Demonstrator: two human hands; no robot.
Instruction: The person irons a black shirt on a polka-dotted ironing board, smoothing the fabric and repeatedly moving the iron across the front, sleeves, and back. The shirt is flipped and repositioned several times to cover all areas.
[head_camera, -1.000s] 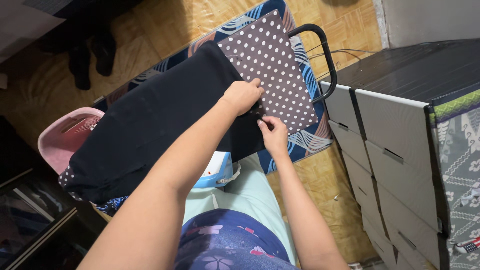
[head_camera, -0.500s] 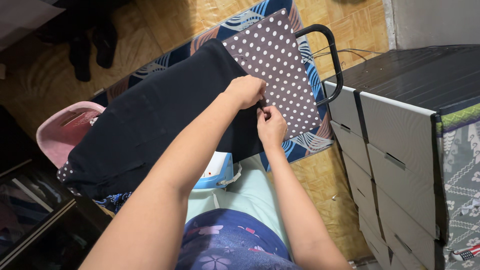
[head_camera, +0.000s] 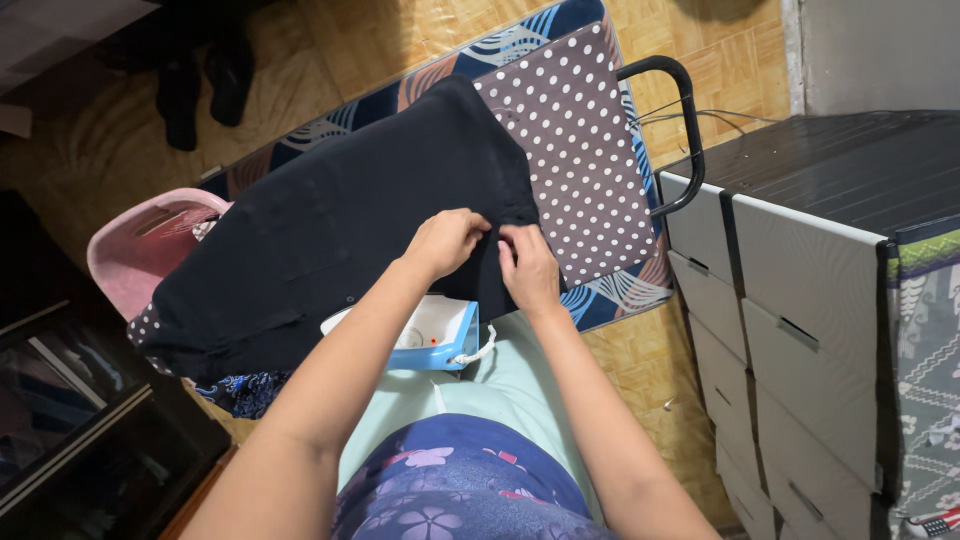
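A black garment (head_camera: 320, 230) lies spread over an ironing board with a brown polka-dot cover (head_camera: 590, 170). My left hand (head_camera: 445, 240) and my right hand (head_camera: 527, 268) sit close together at the garment's near edge, fingers pinching the black fabric. A white and blue iron (head_camera: 432, 335) rests on the board's near end just below my hands, partly hidden by my left forearm.
A pink laundry basket (head_camera: 140, 245) stands at the left beside the board. A grey drawer unit (head_camera: 800, 280) fills the right side. The board's black metal handle (head_camera: 685, 130) sticks out toward the drawers. A patterned blue rug (head_camera: 620, 300) covers the wooden floor underneath.
Both hands have moved down and left along the garment's edge, away from the polka-dot cover toward the iron. More of the iron shows now.
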